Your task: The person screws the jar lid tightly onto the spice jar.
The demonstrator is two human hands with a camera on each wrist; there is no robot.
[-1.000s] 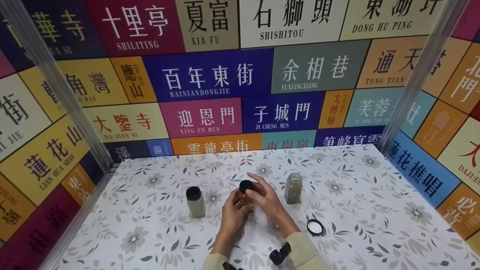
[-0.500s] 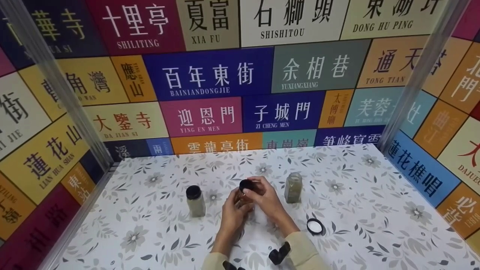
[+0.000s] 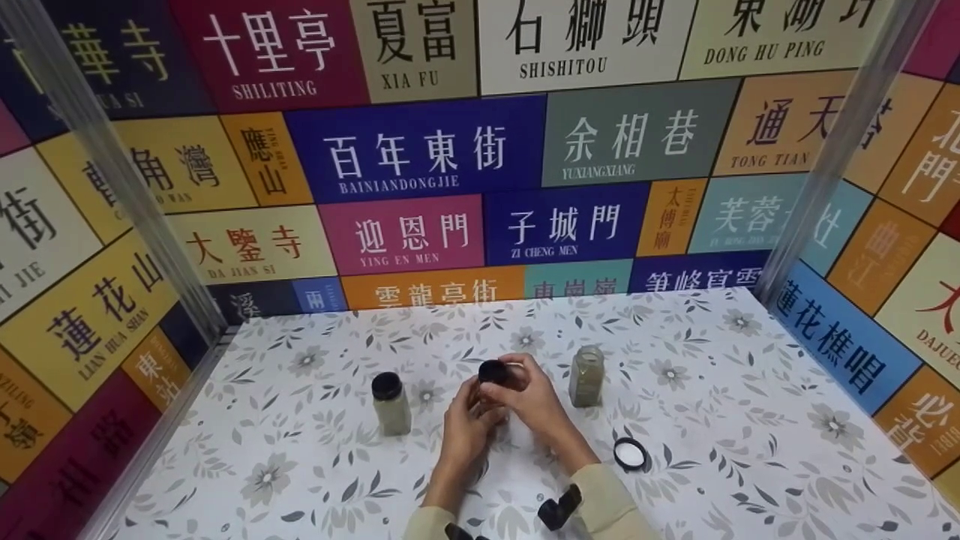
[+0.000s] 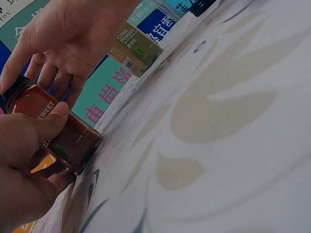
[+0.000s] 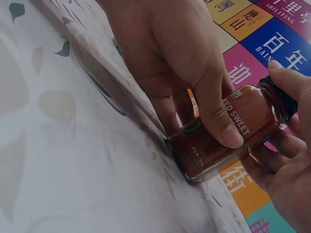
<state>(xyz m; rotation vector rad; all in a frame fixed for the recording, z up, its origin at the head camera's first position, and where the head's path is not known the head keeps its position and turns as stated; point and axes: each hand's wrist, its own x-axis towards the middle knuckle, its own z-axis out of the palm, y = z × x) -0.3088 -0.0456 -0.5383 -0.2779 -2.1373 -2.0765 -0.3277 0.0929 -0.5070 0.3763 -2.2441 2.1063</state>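
My left hand [image 3: 466, 420] grips the body of a small glass spice jar [image 5: 221, 133] with red-brown powder; part of its label reads "RED SWEET". The thumb lies across the label and the fingers go round the back. At the jar's top, my right hand [image 3: 536, 397] holds the black lid [image 3: 493, 371] between thumb and fingers. In the left wrist view the jar is tilted in the picture, its base at or close to the tabletop. Whether the lid is tight on the neck, I cannot tell.
A lidless cumin powder jar [image 3: 587, 379] stands to the right of my hands. In front of it a black lid [image 3: 631, 454] lies with its white inside up. Left of my hands stands another jar [image 3: 392, 405] with a black lid. Sign-printed walls enclose the flowered tabletop [image 3: 300, 450].
My right index finger, raised and stretched out a second ago, is now bent down by the lid. The left hand and the jars on the table stay in place.
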